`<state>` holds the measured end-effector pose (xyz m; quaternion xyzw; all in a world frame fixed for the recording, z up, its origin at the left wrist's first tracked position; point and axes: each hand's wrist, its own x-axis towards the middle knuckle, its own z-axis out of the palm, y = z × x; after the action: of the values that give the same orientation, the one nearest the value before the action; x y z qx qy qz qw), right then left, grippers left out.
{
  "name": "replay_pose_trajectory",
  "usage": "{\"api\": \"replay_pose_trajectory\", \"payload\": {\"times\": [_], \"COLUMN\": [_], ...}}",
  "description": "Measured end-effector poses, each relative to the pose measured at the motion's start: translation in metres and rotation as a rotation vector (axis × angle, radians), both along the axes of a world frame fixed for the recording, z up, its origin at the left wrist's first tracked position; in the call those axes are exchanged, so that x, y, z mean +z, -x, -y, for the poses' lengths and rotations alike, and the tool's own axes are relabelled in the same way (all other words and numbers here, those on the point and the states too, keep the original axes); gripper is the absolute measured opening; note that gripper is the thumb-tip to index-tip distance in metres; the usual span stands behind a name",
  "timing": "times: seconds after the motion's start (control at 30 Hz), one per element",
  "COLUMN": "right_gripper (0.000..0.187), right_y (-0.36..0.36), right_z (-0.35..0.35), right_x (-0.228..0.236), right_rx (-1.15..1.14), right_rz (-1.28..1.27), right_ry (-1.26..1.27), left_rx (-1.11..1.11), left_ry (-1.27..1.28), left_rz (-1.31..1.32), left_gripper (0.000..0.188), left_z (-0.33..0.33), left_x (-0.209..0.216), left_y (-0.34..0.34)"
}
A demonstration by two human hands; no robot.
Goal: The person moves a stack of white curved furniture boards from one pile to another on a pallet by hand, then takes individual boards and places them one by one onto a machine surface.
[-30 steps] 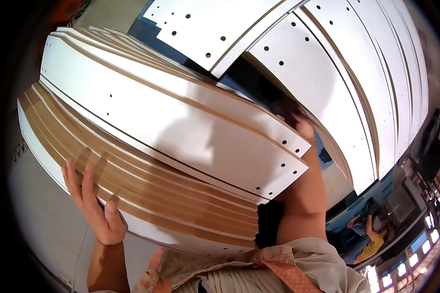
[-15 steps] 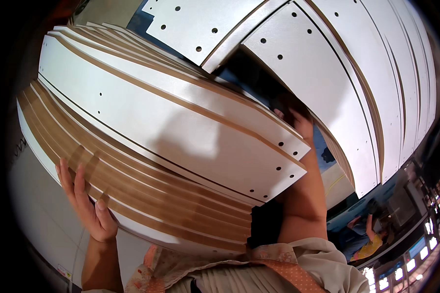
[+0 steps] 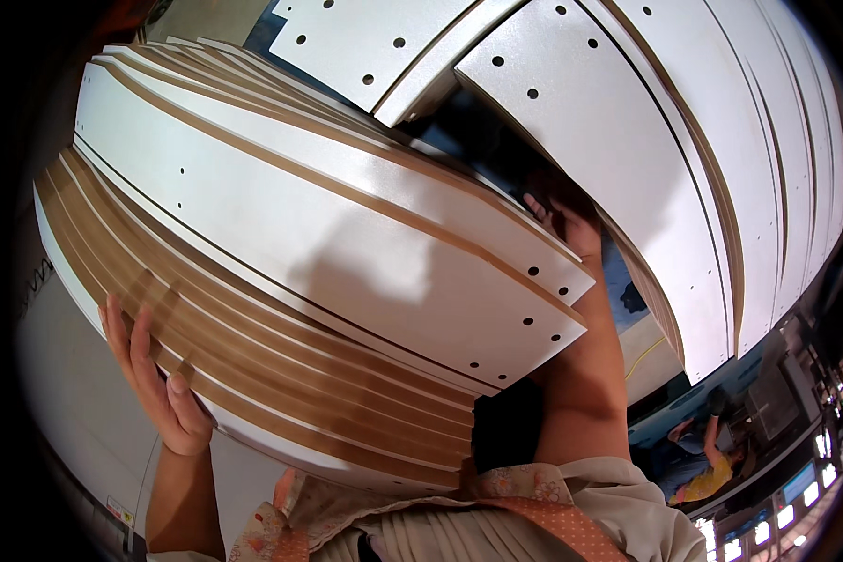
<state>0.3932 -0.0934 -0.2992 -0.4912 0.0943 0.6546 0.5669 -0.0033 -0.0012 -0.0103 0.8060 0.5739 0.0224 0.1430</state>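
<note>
A stack of long white-faced boards [image 3: 253, 220] with brown edges and small drilled holes lies slantwise in front of me. My left hand [image 3: 159, 384] rests against the near side of the stack, fingers stretched and apart over the board edges, thumb spread. Across the right end of the stack reaches my right arm, with my right hand [image 3: 567, 225] at the far side in a dark gap. Its visible fingers are apart and point toward the boards; the rest is in shadow. Whether it touches the stack I cannot tell.
Another stack of white drilled boards [image 3: 618, 140] stands beyond the gap at the right. A notched white panel [image 3: 356, 47] lies at the top. Below left is a pale grey surface [image 3: 84, 375]. A person in yellow [image 3: 702, 478] is farther off at the lower right.
The near stack and my left hand have shifted slightly left in the view. More of my right hand's fingers shows in the gap, with one finger stretched farther out.
</note>
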Motion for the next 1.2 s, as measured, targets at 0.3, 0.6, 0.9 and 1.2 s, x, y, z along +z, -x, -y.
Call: {"api": "replay_pose_trajectory", "payload": {"times": [0.3, 0.6, 0.9, 1.2], "right_gripper": [0.030, 0.027, 0.026, 0.026], "right_y": [-0.007, 0.000, -0.012, -0.013], "right_z": [0.003, 0.001, 0.002, -0.006], "right_x": [-0.021, -0.037, -0.042, 0.006], "right_rx": [0.189, -0.020, 0.140, 0.267], "right_rz": [-0.063, -0.113, -0.087, 0.015], "right_ry": [0.254, 0.053, 0.185, 0.215], "left_rx": [0.006, 0.002, 0.003, -0.055], "left_ry": [0.006, 0.019, 0.011, 0.000], "left_rz": [-0.007, -0.006, -0.043, -0.063], "left_gripper": [0.053, 0.053, 0.055, 0.052], "left_z": [0.001, 0.001, 0.001, 0.000], "left_x": [0.000, 0.000, 0.000, 0.000], "left_y": [-0.001, -0.002, 0.000, -0.003]}}
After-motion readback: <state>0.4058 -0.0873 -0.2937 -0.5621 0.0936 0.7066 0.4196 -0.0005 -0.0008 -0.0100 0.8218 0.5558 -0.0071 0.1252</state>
